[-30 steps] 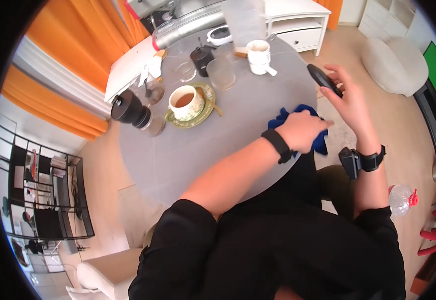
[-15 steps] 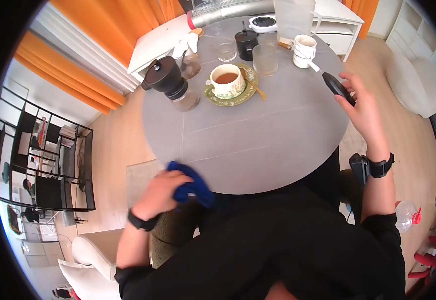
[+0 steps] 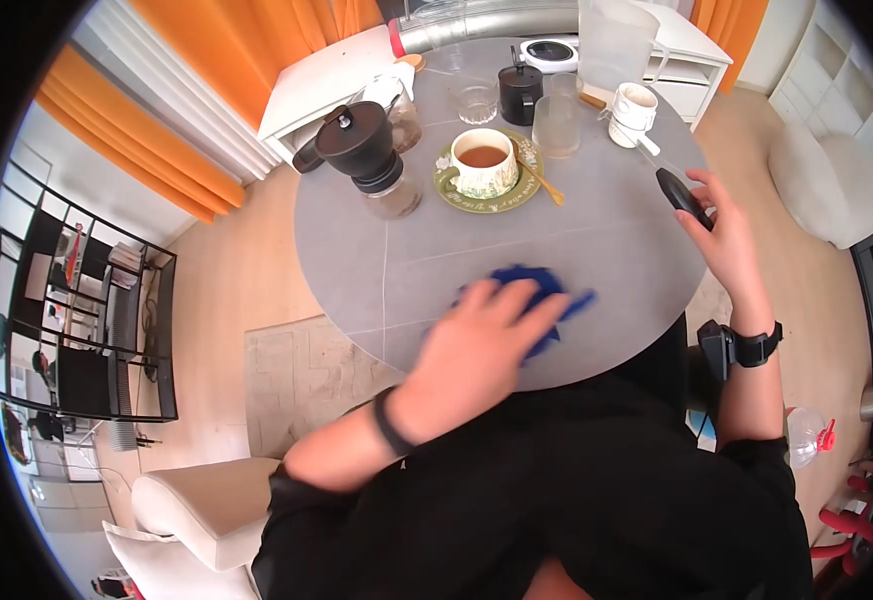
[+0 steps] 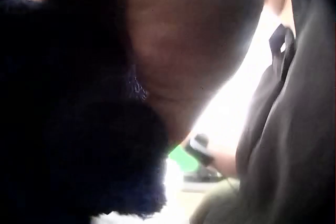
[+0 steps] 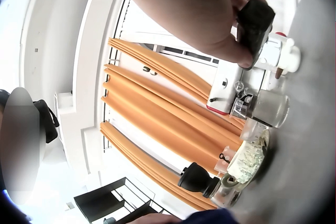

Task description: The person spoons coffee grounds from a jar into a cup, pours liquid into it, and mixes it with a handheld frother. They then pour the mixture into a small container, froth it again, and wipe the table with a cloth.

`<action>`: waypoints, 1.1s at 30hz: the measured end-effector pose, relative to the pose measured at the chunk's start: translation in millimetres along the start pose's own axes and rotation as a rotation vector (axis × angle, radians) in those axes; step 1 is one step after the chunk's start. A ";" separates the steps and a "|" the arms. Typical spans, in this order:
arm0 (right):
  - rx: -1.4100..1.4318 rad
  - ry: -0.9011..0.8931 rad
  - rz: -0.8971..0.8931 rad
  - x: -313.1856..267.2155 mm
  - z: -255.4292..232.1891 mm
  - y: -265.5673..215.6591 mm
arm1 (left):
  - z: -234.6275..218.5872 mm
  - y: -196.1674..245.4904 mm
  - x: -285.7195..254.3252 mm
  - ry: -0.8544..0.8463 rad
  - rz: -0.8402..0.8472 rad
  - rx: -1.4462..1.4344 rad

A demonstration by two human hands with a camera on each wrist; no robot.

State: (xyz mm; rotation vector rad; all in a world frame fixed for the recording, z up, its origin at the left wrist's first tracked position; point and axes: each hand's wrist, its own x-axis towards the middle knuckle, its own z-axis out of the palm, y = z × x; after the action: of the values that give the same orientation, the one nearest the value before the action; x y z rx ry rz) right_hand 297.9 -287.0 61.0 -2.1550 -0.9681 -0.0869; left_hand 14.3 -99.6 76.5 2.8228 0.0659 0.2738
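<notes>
On the grey round table (image 3: 437, 250), my left hand (image 3: 472, 350) grips a bunched blue cloth (image 3: 547, 285), its edges sticking out past the fingers. The dark cloth (image 4: 79, 145) fills much of the left wrist view beside the hand. My right hand (image 3: 732, 240), over the table's right edge, holds a smooth black elongated object (image 3: 679, 195) between thumb and fingers. I cannot tell what that object is. Beyond it stands a white cup (image 3: 633, 110) with a white handle. A patterned cup of tea (image 3: 485, 170) sits on a green saucer (image 3: 492, 203) with a gold-coloured spoon (image 3: 542, 185).
At the table's left stands a coffee grinder (image 3: 362, 150). Farther back are a black lidded pot (image 3: 521, 95), a frosted glass (image 3: 557, 130), a clear glass (image 3: 477, 102), a round white device (image 3: 549, 54) and a large translucent pitcher (image 3: 612, 50).
My left hand swept the cloth from the table's right side to its left front edge, then back to the front middle. My right hand kept holding the black object as the head view shifted.
</notes>
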 end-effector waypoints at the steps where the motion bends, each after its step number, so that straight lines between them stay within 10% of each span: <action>1: 0.008 -0.004 0.003 -1.2 -1.5 0.4 | 29.3 -3.4 19.0 0.000 0.123 0.059; 4: -0.005 -0.010 0.023 -6.1 -7.3 -2.6 | 83.7 -9.2 61.9 0.042 0.231 0.246; 11: -0.049 -0.021 0.011 -12.3 -1.3 -3.4 | 71.5 -52.3 52.5 -0.143 -0.307 0.503; 15: 0.021 -0.048 0.024 -8.4 6.4 -0.2 | 51.3 -91.4 15.9 -0.111 -0.324 0.650; 27: -0.003 -0.022 0.020 -13.5 12.6 1.9 | -44.8 -337.5 -116.5 -0.011 -1.213 0.085; 33: -0.094 -0.015 0.064 -15.4 22.4 34.5 | -106.2 -270.6 -131.0 0.422 -1.310 0.289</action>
State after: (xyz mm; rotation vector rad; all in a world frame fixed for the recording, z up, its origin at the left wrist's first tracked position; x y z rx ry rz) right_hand 304.8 -296.2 18.6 -2.2735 -0.9187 -0.0872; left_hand -139.3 179.8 70.2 2.2643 1.9995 0.5186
